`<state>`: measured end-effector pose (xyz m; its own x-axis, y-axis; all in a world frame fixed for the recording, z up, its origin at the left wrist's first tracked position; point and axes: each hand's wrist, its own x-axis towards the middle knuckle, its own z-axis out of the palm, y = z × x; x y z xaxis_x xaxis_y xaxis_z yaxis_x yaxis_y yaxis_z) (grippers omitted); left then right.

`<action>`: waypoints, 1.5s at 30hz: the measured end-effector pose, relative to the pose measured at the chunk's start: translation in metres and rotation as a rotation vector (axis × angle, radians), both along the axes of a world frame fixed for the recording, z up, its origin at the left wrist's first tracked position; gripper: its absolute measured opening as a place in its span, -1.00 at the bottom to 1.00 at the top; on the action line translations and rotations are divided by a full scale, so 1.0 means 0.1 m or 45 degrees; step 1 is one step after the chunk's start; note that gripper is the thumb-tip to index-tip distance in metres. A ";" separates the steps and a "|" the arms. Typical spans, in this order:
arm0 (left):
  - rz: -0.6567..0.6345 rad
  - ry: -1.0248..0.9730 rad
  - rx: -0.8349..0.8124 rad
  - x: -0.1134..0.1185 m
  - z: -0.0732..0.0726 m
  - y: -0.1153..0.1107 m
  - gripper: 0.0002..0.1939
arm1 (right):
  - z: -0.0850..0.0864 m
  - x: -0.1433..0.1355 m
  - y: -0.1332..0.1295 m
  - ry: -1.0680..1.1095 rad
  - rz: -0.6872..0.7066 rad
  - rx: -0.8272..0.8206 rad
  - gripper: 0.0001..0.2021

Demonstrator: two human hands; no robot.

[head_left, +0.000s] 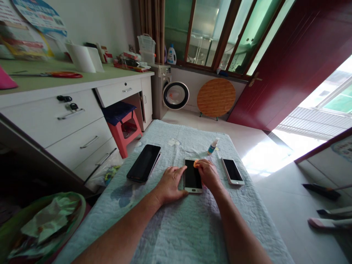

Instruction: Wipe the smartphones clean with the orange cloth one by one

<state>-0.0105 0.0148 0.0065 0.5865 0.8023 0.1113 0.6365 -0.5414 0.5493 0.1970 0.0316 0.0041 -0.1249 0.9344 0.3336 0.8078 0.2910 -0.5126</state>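
A white-framed phone [193, 179] with a dark screen lies flat on the cloth-covered table [176, 227]. My left hand [171, 183] rests at its left edge, thumb and fingers spread apart and touching the frame. Pinched in my right hand [208, 174] is a small orange cloth [196, 164], pressed on the upper right part of the screen. To the right lies another white phone [233, 171], screen up. A larger black phone [145, 162] sits at the left, seemingly on top of another device. Behind my right hand stands a small spray bottle [212, 146].
A white desk [71, 121] with drawers runs along the left, with a red stool [125, 132] beside it. At the lower left is a waste bin [79, 211]. A washing machine [159, 91] and a round wooden tabletop [216, 97] are beyond the table.
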 end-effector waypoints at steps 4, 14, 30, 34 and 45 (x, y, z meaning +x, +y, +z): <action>0.010 -0.023 0.005 0.00 0.00 0.00 -0.11 | -0.06 -0.08 0.06 -0.021 0.012 0.052 -0.74; 0.012 -0.096 0.017 0.01 -0.05 -0.01 -0.04 | 0.02 -0.25 -0.01 0.030 0.239 0.053 -0.72; -0.039 -0.002 0.020 -0.01 0.00 -0.01 -0.19 | 0.42 -0.11 -0.29 0.053 0.378 -0.466 -0.75; -0.039 0.024 0.004 0.00 0.03 0.00 -0.20 | 0.49 0.00 -0.29 -0.039 0.240 -0.647 -0.75; -0.020 0.021 0.011 0.00 0.03 0.01 -0.19 | 0.43 0.14 -0.20 -0.151 -0.148 -0.691 -0.72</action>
<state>-0.0110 0.0163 0.0093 0.6006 0.7921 0.1086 0.6367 -0.5560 0.5344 0.2114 0.0112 0.0470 -0.0182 0.9778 -0.2088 0.8799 -0.0835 -0.4677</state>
